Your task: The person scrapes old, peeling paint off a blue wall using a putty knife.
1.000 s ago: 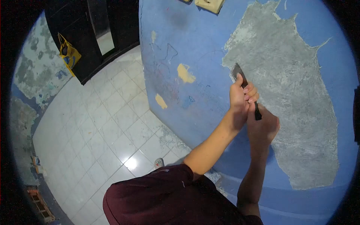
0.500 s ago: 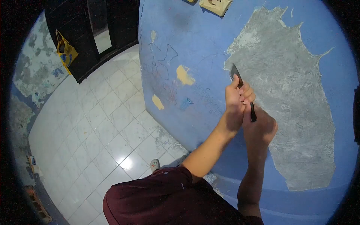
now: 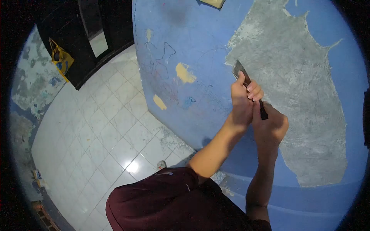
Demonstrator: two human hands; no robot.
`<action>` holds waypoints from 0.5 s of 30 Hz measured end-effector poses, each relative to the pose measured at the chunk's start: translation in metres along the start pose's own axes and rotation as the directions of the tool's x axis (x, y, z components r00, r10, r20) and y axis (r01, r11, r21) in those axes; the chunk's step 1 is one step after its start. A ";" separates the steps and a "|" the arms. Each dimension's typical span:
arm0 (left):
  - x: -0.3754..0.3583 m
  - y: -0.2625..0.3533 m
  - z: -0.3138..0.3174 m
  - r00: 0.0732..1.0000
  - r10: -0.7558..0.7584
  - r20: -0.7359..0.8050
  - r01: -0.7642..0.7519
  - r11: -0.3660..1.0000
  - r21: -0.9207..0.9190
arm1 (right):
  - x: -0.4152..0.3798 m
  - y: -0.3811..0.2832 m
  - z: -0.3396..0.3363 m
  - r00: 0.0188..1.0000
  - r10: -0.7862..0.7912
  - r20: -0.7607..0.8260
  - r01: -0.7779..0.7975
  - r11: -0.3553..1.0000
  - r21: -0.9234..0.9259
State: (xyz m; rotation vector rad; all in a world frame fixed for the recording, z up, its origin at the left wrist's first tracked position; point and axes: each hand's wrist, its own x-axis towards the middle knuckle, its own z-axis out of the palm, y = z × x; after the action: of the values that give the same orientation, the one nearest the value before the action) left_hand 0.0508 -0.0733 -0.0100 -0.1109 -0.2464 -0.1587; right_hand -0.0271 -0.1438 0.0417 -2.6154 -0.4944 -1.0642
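Right of the frame's centre, both hands are wrapped around a dark scraper (image 3: 246, 82) set against a blue wall (image 3: 200, 42). The left hand (image 3: 243, 101) sits higher, fingers curled tight on the shaft with the thumb laid along it toward the blade; the right hand (image 3: 271, 125) is clenched on the black handle just below, the two hands touching. The blade's tip lies at the left edge of a large bare grey patch (image 3: 296, 88), right where blue paint meets exposed plaster. That ragged edge runs up to the top of the frame and down toward the lower right. Left of the blade the paint is unbroken but for small yellow chips (image 3: 184, 73). A white tiled floor (image 3: 96, 134) spreads across the lower left, with a dark cabinet (image 3: 73, 42) and yellow bag (image 3: 61, 59) at upper left.
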 end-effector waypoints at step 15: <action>-0.028 0.017 -0.014 0.271 0.599 0.754 -0.686 -0.429 0.588 | -0.016 0.023 -0.020 0.982 0.155 0.111 -0.151 0.988 -0.046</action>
State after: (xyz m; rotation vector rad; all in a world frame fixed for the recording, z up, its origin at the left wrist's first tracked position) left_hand 0.0297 -0.0545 -0.0321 1.1103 -0.2668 1.4542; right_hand -0.0407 -0.1750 0.0411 -2.7075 -0.2943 -0.8875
